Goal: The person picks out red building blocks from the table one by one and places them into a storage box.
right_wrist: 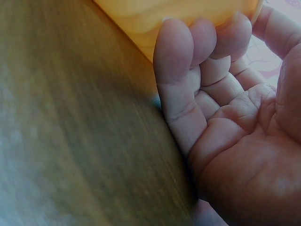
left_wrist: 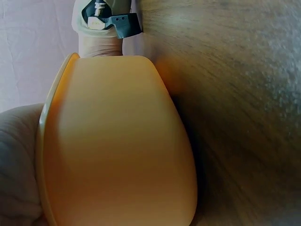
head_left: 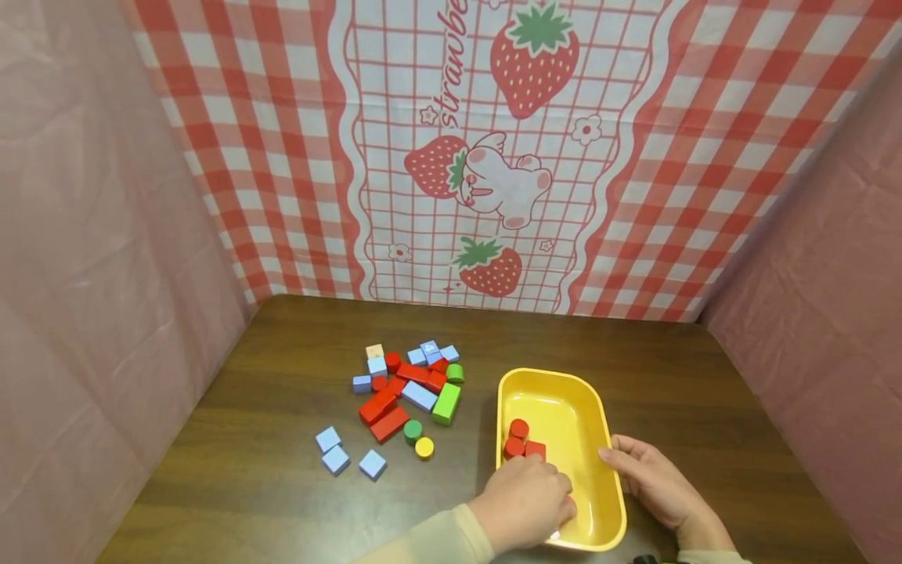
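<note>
A yellow tray [head_left: 564, 395] with rounded corners stands on the table, right of centre. My left hand [head_left: 524, 501] reaches over its near left side, fingers curled down inside. Red cylinders [head_left: 518, 428] and a red block [head_left: 535, 451] lie in the tray just beyond that hand. A reddish patch shows by its fingertips; I cannot tell whether the fingers hold a piece. My right hand [head_left: 655, 482] grips the tray's right rim, thumb on top and fingers against the outer wall. In the right wrist view, those curled fingertips [right_wrist: 174, 44] press on the tray wall.
Left of the tray lies a loose group of blocks: red bars [head_left: 390, 424], a blue bar [head_left: 419, 396], a green block [head_left: 446, 404], a green cylinder [head_left: 413, 431] and a yellow cylinder [head_left: 424, 448]. Light blue squares [head_left: 373, 464] lie nearer. A checked strawberry cloth [head_left: 282, 157] hangs behind.
</note>
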### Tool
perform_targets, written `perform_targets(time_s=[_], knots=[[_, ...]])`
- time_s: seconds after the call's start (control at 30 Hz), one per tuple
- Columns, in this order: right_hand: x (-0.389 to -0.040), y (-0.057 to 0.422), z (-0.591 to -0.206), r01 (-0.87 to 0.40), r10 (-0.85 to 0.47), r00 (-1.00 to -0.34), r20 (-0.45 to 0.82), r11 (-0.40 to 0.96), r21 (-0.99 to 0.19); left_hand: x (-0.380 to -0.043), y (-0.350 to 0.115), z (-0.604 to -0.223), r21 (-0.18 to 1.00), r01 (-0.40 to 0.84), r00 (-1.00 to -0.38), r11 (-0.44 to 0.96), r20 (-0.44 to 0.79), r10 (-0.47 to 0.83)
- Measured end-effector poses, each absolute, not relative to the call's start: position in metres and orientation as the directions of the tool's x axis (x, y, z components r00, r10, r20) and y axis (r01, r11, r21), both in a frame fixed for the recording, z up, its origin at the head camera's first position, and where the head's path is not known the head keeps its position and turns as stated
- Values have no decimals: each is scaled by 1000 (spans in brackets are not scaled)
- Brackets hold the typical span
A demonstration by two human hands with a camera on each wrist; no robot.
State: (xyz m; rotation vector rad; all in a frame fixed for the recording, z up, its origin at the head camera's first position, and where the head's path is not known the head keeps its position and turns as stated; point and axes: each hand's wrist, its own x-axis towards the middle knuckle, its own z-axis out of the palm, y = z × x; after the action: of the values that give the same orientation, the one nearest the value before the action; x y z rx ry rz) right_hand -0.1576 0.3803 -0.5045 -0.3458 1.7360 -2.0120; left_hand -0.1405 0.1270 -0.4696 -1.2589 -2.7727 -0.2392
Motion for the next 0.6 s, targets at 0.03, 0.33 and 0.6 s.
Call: perform_targets(time_s=[0.03, 0.33, 0.6], knots=[[-158, 380, -505, 177, -493, -863, -106, -100, -979, -140, 126, -470, 107, 757, -654, 645, 156, 741], [-157, 380, -504, 186, -483, -868, -115, -100, -977, -140, 122, -470, 121, 781, -623, 613, 219, 751], [-158, 377, -504, 190, -429, -892, -143, -68, -979, -156, 94, -446, 93, 743, -657, 663, 287, 697]])
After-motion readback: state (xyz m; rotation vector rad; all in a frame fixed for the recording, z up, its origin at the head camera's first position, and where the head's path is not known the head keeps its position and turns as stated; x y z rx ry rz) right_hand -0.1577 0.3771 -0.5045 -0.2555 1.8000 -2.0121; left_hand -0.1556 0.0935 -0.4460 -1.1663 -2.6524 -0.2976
